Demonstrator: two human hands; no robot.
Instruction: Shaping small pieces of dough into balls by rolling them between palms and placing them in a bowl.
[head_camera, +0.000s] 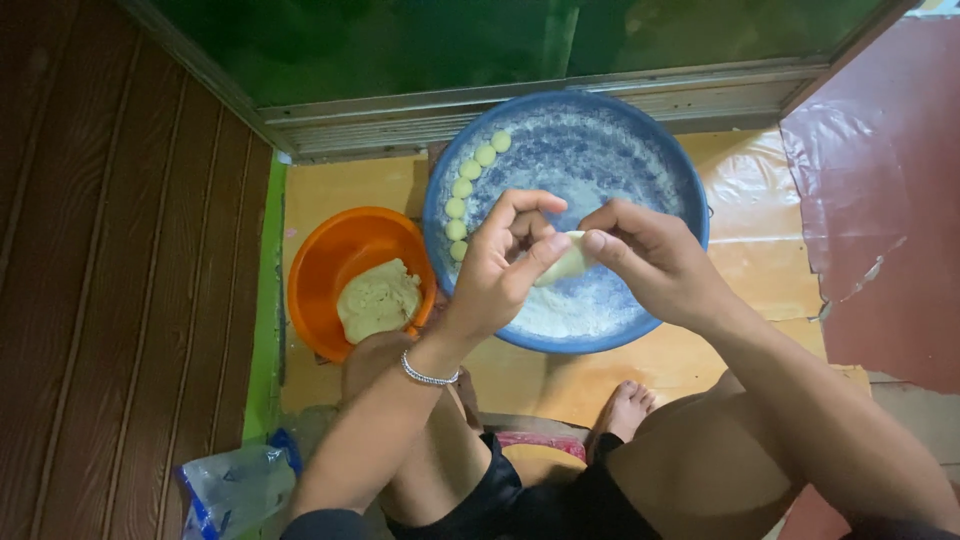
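Both my hands pinch one pale piece of dough (566, 262) above a wide blue basin (690, 190) dusted with white flour. My left hand (500, 265) grips the dough's left end with thumb and fingers; a silver bracelet sits on that wrist. My right hand (650, 255) holds the right end. Several small round dough balls (470, 170) lie in a curved row along the basin's left inner edge. An orange bowl (335, 250) left of the basin holds a large lump of dough (378, 298).
I sit on the floor with knees bent and a bare foot (625, 408) below the basin. A yellow plastic sheet (760, 260) covers the floor. A wooden panel wall (120, 280) stands left, a clear plastic bag (235, 488) lies lower left, a reddish sheet (880, 200) right.
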